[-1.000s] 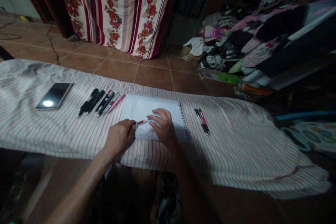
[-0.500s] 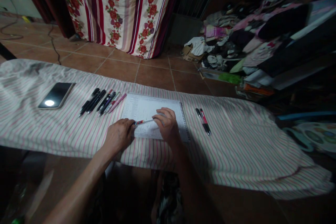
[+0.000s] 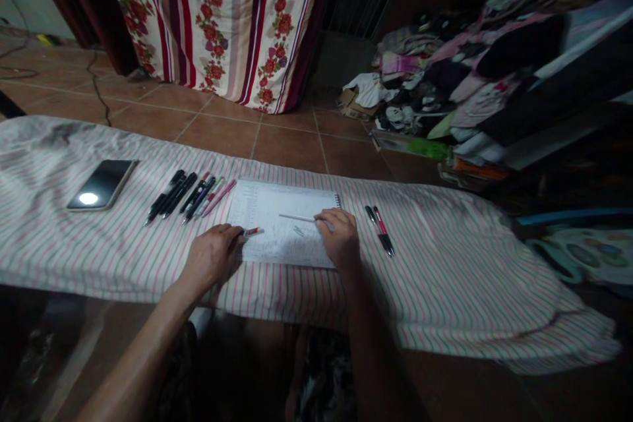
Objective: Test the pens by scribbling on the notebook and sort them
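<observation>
My left hand (image 3: pixel 212 254) is closed at the notebook's left edge, fingertips pinching a short red-and-white pen piece (image 3: pixel 252 231). My right hand (image 3: pixel 340 235) grips one end of a thin white pen tube (image 3: pixel 295 217), which points left over the page. A gap separates the two pen parts. Beneath them lies an open spiral notebook (image 3: pixel 271 250) covered in faint writing. Near its middle shows a small bluish mark or piece (image 3: pixel 299 231); I cannot tell which. Right of the notebook, a black pen (image 3: pixel 374 221) and a red-and-black pen (image 3: pixel 382 229) lie side by side.
Several pens (image 3: pixel 190 194) lie in a row left of the notebook. A phone (image 3: pixel 103 184) with a bright reflection rests farther left on the striped cloth (image 3: pixel 445 264). Beyond the table are a floral curtain (image 3: pixel 237 26) and a heap of clothes (image 3: pixel 445 72).
The white tube and the red-and-white piece were in line as one pen between my hands; now they are apart. My right hand has moved right with the tube, my left slightly left.
</observation>
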The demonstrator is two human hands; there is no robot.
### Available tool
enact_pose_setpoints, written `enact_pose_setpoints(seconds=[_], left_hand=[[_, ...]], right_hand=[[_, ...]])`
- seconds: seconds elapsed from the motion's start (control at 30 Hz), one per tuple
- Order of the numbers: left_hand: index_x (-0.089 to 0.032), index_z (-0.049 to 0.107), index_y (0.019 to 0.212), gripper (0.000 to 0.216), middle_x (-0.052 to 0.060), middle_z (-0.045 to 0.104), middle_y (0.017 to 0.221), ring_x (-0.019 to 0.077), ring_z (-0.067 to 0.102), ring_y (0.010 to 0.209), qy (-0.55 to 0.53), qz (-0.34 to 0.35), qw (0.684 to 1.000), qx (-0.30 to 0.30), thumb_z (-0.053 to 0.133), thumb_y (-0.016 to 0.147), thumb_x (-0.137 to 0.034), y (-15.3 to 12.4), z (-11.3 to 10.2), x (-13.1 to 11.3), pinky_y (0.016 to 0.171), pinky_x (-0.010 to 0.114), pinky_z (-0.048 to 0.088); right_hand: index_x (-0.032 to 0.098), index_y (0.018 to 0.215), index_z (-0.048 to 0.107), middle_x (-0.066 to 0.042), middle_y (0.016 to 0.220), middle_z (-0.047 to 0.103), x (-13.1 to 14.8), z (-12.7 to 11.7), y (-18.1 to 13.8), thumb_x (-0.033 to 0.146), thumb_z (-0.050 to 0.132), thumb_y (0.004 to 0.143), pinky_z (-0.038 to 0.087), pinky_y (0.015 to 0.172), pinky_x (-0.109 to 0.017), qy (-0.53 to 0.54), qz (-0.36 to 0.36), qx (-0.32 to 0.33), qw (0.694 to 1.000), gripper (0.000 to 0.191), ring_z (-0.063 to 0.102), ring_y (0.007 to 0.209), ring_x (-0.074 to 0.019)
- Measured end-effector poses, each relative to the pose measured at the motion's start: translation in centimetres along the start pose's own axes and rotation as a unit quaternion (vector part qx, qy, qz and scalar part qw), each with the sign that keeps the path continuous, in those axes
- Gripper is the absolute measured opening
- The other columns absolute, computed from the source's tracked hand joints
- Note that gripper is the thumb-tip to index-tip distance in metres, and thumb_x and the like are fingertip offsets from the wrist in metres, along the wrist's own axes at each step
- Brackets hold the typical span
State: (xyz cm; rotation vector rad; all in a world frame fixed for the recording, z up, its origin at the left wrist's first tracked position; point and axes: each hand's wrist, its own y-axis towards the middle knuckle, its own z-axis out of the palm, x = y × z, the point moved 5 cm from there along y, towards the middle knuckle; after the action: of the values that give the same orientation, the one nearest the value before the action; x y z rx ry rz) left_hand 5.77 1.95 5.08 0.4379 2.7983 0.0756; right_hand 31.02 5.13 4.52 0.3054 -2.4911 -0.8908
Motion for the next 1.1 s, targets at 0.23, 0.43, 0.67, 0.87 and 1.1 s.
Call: enact_pose_setpoints(seconds=[0.23,0.43,0.67,0.87,1.1], left_hand=[[-0.016,0.06,0.098,0.03,0.009,0.064,0.086,0.021,0.059,0.081,-0.015,0.012,1.0,-0.007,0.035,0.088,-0.03,0.3,0.1,-0.1,0.07,0.03,0.044],[-0.017,0.061,0.098,0.03,0.008,0.064,0.087,0.0208,0.06,0.083,-0.035,-0.002,0.999,-0.009,0.035,0.088,-0.03,0.4,0.0,0.0,0.072,0.031,0.045],[-0.018,0.061,0.099,0.029,0.007,0.065,0.091,0.0208,0.06,0.086,-0.076,-0.018,0.997,-0.015,0.037,0.086,-0.03,0.6,-0.3,-0.3,0.076,0.031,0.045],[-0.017,0.061,0.099,0.027,0.008,0.066,0.093,0.022,0.06,0.089,-0.088,-0.023,0.996,-0.019,0.041,0.085,-0.028,0.6,-0.4,-0.4,0.078,0.031,0.045],[-0.018,0.061,0.103,0.03,0.007,0.065,0.094,0.0197,0.061,0.086,-0.103,-0.017,0.994,-0.031,0.039,0.087,-0.029,0.6,-0.5,-1.1,0.076,0.029,0.044]], right_hand=[[0.017,0.074,0.068,-0.007,0.081,0.066,0.5,1.7,-0.3,0.017,0.056,0.077,0.041,0.086,-0.036,-0.013,0.02,0.039,0.999,0.013,0.054,0.089,-0.0216],[0.016,0.075,0.067,-0.007,0.081,0.066,0.8,2.6,-0.5,0.015,0.055,0.077,0.039,0.087,-0.037,-0.001,0.032,0.08,0.996,0.013,0.055,0.088,-0.0209],[0.017,0.084,0.068,-0.008,0.084,0.069,1.5,2.4,-0.7,0.016,0.053,0.077,0.041,0.089,-0.04,0.023,0.012,0.058,0.998,0.016,0.056,0.093,-0.0238],[0.017,0.084,0.068,-0.01,0.087,0.069,1.6,1.5,-0.3,0.02,0.054,0.076,0.043,0.089,-0.042,0.041,0.044,0.035,0.998,0.017,0.058,0.095,-0.0254],[0.018,0.091,0.067,-0.006,0.089,0.069,4.2,1.2,0.7,0.03,0.058,0.074,0.052,0.076,-0.032,0.29,0.213,0.09,0.929,0.022,0.065,0.079,-0.0183]])
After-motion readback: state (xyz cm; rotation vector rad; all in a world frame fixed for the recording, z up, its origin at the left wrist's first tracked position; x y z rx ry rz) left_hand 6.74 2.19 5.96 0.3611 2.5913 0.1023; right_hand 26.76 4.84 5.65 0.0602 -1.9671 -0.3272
